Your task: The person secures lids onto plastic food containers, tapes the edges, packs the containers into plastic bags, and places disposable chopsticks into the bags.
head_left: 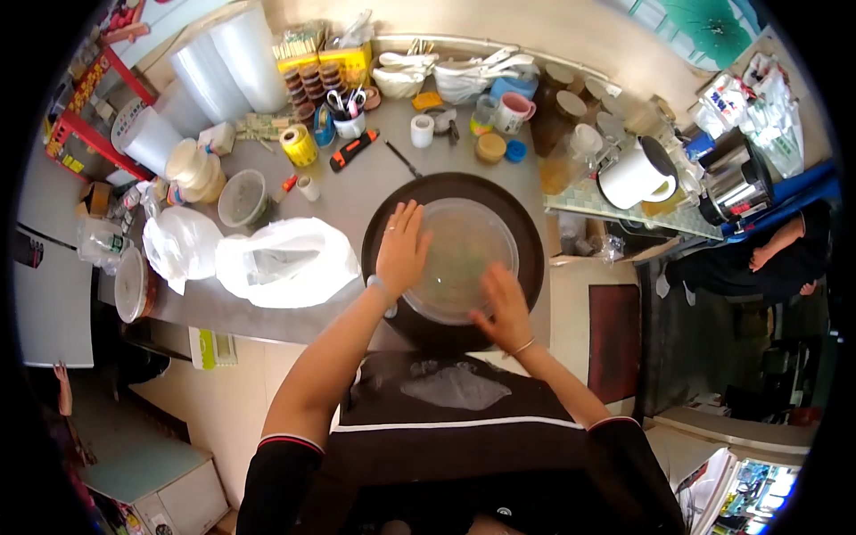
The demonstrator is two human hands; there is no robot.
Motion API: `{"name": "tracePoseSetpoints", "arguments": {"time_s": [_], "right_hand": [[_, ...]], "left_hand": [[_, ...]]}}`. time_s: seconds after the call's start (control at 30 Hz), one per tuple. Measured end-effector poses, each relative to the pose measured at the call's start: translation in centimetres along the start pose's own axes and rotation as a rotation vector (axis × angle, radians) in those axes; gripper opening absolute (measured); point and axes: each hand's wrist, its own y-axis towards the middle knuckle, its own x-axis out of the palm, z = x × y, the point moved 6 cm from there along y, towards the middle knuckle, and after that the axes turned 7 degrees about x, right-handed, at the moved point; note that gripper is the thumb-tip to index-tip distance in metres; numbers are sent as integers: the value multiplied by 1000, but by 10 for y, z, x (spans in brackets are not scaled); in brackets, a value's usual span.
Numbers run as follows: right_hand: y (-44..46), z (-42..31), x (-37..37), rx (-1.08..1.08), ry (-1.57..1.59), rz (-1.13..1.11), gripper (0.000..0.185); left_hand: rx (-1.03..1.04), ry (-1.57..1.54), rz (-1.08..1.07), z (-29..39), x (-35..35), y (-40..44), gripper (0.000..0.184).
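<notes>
A round translucent plastic lid (464, 259) covers a container on a large dark round tray (528, 223). Something greenish shows faintly through the plastic; I cannot make out what. My left hand (403, 248) lies along the lid's left edge with its fingers stretched out. At the lid's lower right is my right hand (506, 308), its fingers apart and slightly blurred. Neither hand grips anything. Left of the tray stands a white plastic bag (290, 263), with another white bag (183, 242) beyond it.
An orange-black utility knife (354, 150), a yellow tape roll (298, 144) and a pink-white mug (514, 113) stand behind the tray. A clear bowl (243, 198) is at the left. At the right are a white kettle (637, 172) and a person (758, 259) in dark clothes.
</notes>
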Motion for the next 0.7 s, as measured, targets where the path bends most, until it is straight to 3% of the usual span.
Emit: {"name": "tracePoseSetpoints", "arguments": {"time_s": [0.1,0.2,0.3,0.4,0.47,0.57,0.7], "right_hand": [[1,-3,-4,125,-66,161,60],[-25,77,25,750,403,493,48],[-1,112,33,799,526,394,35],[53,137,34,775,486,301,35],[99,137,36,781,389,35,41],[141,138,64,727,362,-67,45],[147,140,71,820,366,-111,46]], "left_hand": [[-117,-57,-159,-33,31,45,42],[-471,-392,-412,-49,58,67,31],[-514,-621,-504,-80,88,69,29],[-648,-782,-615,-83,90,65,28],[-696,-858,-601,-87,95,62,27],[-786,-976,-560,-79,89,58,24],[-875,-1072,-502,-73,84,57,21]]}}
